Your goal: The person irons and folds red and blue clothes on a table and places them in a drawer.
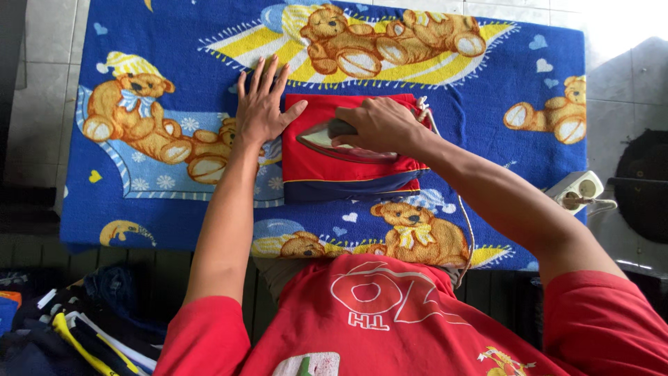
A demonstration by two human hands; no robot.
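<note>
A folded red garment (327, 174) with a dark blue hem lies on a blue blanket (473, 118) printed with teddy bears. My right hand (379, 125) grips the handle of an electric iron (321, 134), whose tip points left over the garment. My left hand (263, 104) lies flat with fingers spread on the blanket, its thumb touching the garment's upper left corner. The iron's cord (465, 230) runs from behind my right wrist down past my forearm.
A white power strip (577, 189) sits at the blanket's right edge. A heap of folded clothes (69, 327) lies at the lower left. Pale floor tiles (42, 83) show along the left and top. A dark round object (643, 184) is at the far right.
</note>
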